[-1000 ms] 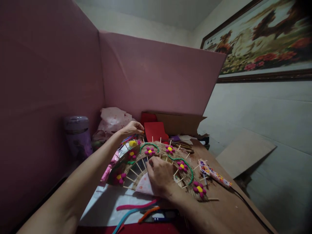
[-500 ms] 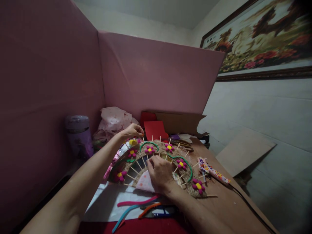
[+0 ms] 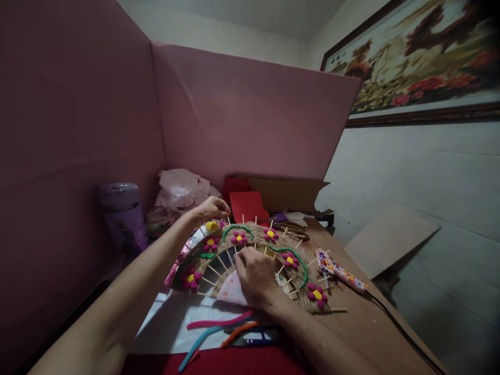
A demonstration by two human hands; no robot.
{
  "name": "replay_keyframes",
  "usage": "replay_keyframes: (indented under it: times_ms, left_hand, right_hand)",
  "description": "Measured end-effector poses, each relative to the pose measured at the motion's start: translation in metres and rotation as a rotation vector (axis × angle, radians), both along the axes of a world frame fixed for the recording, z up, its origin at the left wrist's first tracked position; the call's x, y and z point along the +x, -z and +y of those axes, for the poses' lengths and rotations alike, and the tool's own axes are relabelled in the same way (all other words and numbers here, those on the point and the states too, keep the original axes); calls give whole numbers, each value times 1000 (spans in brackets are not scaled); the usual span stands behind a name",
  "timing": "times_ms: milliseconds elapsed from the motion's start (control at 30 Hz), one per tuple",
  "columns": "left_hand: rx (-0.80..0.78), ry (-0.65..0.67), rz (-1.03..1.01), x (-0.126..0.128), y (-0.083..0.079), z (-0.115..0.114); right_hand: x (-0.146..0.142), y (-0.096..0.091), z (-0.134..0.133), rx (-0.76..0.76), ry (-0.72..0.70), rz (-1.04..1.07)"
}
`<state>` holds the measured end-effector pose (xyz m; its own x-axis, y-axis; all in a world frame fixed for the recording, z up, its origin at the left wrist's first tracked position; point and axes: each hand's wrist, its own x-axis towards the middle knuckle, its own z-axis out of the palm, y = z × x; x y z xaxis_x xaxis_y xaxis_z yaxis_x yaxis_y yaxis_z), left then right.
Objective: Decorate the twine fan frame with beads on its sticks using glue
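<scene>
A half-round woven fan of brown twine (image 3: 301, 291) on thin wooden sticks lies flat on the table, decorated with several pink and yellow flowers (image 3: 317, 295) and green pipe-cleaner stems (image 3: 297, 259). My right hand (image 3: 255, 276) rests on the fan's middle, fingers curled and pinching at the sticks near the inner weave. My left hand (image 3: 211, 208) reaches to the fan's far edge, its fingertips pinched together by a stick end; what they hold is too small to make out.
Pink, blue and orange pipe cleaners (image 3: 219, 333) lie on white paper at the near edge. A patterned glue gun (image 3: 341, 272) with a black cord lies to the right. A purple bottle (image 3: 123, 213), crumpled paper (image 3: 179, 190), red sheets (image 3: 248, 205) and a cardboard box (image 3: 289, 195) stand at the back.
Both hands stay almost where they were. The view has shifted slightly, and my right hand's fingers have crept a little along the sticks.
</scene>
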<state>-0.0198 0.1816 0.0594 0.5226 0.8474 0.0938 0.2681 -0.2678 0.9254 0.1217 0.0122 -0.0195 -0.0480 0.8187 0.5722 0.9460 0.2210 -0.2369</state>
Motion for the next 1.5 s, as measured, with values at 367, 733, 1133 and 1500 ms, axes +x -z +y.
replay_keyframes:
  times_ms: [367, 733, 1133, 1500]
  left_hand:
    - [-19, -10, -26, 1, 1, 1]
    - [11, -74, -32, 3, 1, -5]
    - [45, -46, -4, -1, 12, 10]
    - [97, -24, 27, 1, 8, 8]
  right_hand:
    - [0, -3, -1, -20, -7, 0]
    - [-1, -2, 0, -21, 6, -24]
    - [-1, 0, 1, -30, 19, -45]
    - [0, -1, 0, -39, 27, -45]
